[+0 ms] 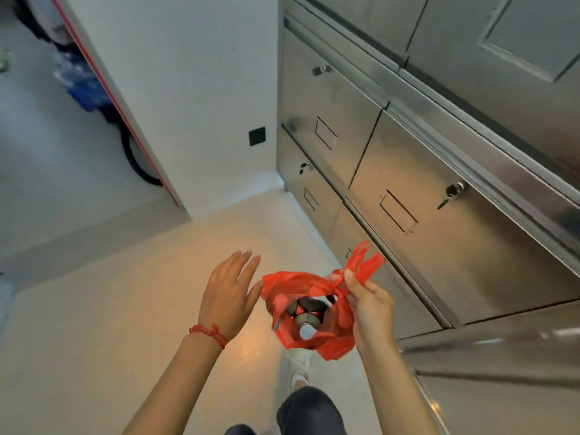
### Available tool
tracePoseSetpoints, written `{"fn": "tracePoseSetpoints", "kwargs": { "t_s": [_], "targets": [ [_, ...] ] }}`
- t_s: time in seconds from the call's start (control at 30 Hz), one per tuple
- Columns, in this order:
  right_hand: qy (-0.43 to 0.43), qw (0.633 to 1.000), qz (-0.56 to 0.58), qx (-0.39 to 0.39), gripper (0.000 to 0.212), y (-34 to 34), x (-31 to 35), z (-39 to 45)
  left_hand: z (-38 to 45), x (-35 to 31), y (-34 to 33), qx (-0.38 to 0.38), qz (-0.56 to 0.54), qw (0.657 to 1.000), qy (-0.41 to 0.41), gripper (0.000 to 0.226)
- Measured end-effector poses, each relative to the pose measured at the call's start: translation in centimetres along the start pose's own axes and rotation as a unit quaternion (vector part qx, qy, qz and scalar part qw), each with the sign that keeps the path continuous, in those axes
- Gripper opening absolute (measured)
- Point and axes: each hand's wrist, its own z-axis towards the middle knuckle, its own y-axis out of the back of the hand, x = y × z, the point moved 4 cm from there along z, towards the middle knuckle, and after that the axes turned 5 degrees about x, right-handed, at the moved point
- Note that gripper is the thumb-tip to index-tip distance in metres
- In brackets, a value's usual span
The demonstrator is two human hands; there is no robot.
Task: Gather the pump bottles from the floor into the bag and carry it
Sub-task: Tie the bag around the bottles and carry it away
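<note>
- Dark trouser leg (309, 409) at 6 o'clock, white shoe (298, 364) just above it, part hidden by the bag.
- Red plastic bag (337, 342) hangs right of centre, off the floor, thin and crumpled, mouth open upward.
- Pump bottles (309, 324) stand inside the bag: dark shoulders, one white cap facing up. Count unclear, at least two.
- Bag handles (364, 262) stick up toward 1 o'clock.
- Floor (125, 309) is pale beige and glossy; white wall (188, 105) at 12 o'clock.
- Steel cabinet (439, 183) with locks fills 1 to 4 o'clock.
- Right hand (367, 306) grips the gathered bag top below the handles, fingers curled round it.
- Left hand (230, 296) is released, fingers straight and spread, thumb at the bag's left rim; contact unclear. Red string bracelet (210, 334) on the wrist.
</note>
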Motion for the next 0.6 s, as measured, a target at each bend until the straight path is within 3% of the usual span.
{"fn": "tracePoseSetpoints", "kwargs": {
  "t_s": [0.37, 0.6],
  "targets": [
    [-0.014, 0.993, -0.089, 0.071, 0.018, -13.4, 4.3, 17.8, 15.2, 8.9, 2.6, 0.007, -0.004, 0.992, 0.127, 0.065],
    [-0.032, 0.994, -0.083, 0.059, 0.012, -21.4, 4.7, 29.3, 26.7, 17.5, 2.6, 0.014, -0.018, 0.991, 0.133, 0.066]
  ]
}}
